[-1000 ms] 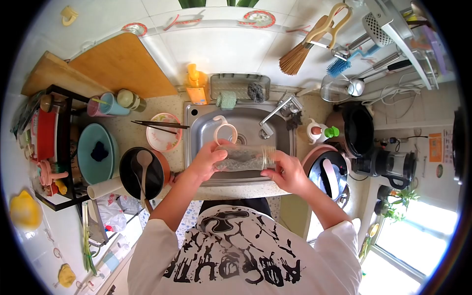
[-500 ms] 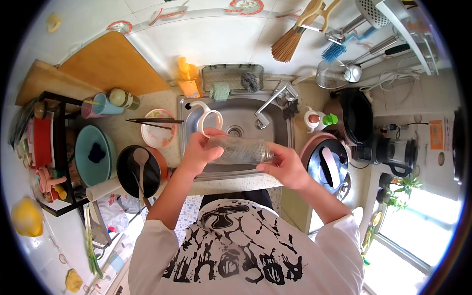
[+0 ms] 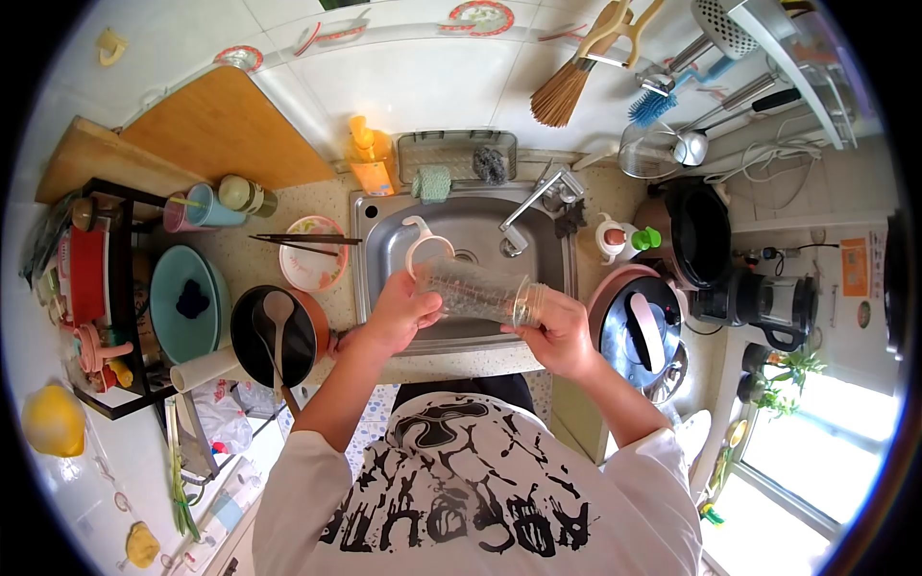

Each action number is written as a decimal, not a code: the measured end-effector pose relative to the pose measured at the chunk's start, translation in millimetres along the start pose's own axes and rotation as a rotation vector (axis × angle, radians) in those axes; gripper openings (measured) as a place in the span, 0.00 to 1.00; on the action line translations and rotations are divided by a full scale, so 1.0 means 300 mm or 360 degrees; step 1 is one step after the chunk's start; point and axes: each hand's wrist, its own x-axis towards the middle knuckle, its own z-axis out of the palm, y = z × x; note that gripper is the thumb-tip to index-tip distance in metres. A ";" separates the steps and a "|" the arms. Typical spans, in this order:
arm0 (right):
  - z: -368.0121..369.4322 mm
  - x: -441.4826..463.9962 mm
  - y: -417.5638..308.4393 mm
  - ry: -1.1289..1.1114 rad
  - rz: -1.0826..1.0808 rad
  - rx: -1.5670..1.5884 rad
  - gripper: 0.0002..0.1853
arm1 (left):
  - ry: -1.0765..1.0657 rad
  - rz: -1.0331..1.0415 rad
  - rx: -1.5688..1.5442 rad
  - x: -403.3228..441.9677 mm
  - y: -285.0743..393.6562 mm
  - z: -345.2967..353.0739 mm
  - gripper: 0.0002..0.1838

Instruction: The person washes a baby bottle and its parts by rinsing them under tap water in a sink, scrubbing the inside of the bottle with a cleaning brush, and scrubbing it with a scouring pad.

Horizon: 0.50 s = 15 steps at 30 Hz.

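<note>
Over the near part of the sink [image 3: 384, 240] I hold a clear, patterned bottle [image 3: 475, 288] lying sideways, its threaded neck to the right. My left hand [image 3: 401, 312] is closed around its left end. Beside those fingers a pale pink ring with a hooked handle [image 3: 427, 252] sticks up; whether the ring is joined to the bottle I cannot tell. My right hand [image 3: 559, 331] grips the neck end with thumb and fingers.
A faucet [image 3: 523, 226] stands at the sink's back right. An orange pump bottle [image 3: 370, 158], a green sponge [image 3: 432, 182] and a scrubber [image 3: 490, 165] sit behind it. Left are a bowl with chopsticks [image 3: 312, 269] and a pan [image 3: 269, 336]; right, a lidded pot [image 3: 624, 322].
The bottle's neck end has tipped toward me, and its threaded rim shows more. The pink ring has shifted slightly right and down. Both hands keep their grip.
</note>
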 end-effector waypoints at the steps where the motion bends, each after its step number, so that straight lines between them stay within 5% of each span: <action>1: -0.007 0.002 0.003 -0.0006 -0.0069 -0.0051 0.14 | -0.0015 -0.0005 -0.0021 0.001 0.005 0.009 0.35; 7: -0.044 0.020 -0.004 -0.0115 -0.0216 -0.0243 0.14 | 0.0121 -0.0056 -0.0073 0.000 0.001 0.025 0.33; 11: -0.029 -0.010 -0.036 -0.0111 0.0680 0.0346 0.15 | 0.0097 0.0048 0.0144 -0.008 -0.014 -0.020 0.34; 15: -0.052 -0.010 -0.007 -0.0117 0.1328 0.1461 0.15 | 0.0092 0.0588 0.0571 0.006 -0.010 -0.009 0.36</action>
